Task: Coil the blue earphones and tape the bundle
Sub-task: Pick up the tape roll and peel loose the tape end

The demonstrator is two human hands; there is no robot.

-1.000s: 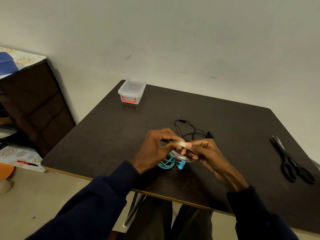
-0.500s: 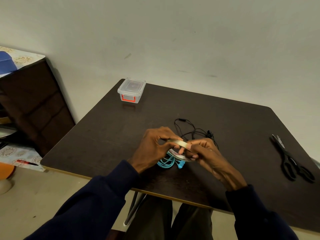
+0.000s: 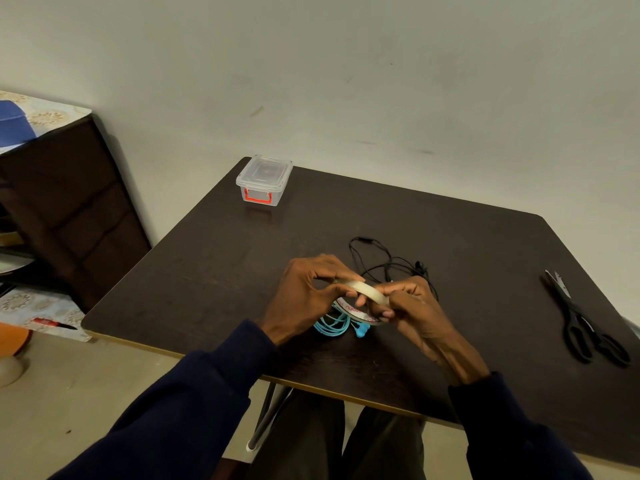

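1. Holding almost the same pose as a second ago, both hands are staying closed round the tape roll [image 3: 365, 289], which is hovering just above the near middle of the bench [image 3: 242, 271].
2. The left hand [image 3: 308, 296] is pinching the roll's left edge between thumb and forefinger. The right hand [image 3: 419, 308] is gripping the right side, its curled fingers pressing on the outer band, seemingly feeling for the loose end.
3. The only change is slight: the roll seems to be tipping a little more toward the camera. As far as can be seen, no strip of tape is peeling free yet.
4. The blue earphones [image 3: 330, 327] are lying coiled on the bench directly below the hands, partly hidden by them, and are not shifting between pictures.
5. This is suggesting that the coiling is done and the taping is stalling at finding the tape's end. Meanwhile the bundle is lying unheld and could be loosening.
6. The scissors [image 3: 585, 327] are lying untouched at the right, well apart from the hands, and the black earphones [image 3: 384, 263] are lying just beyond them.
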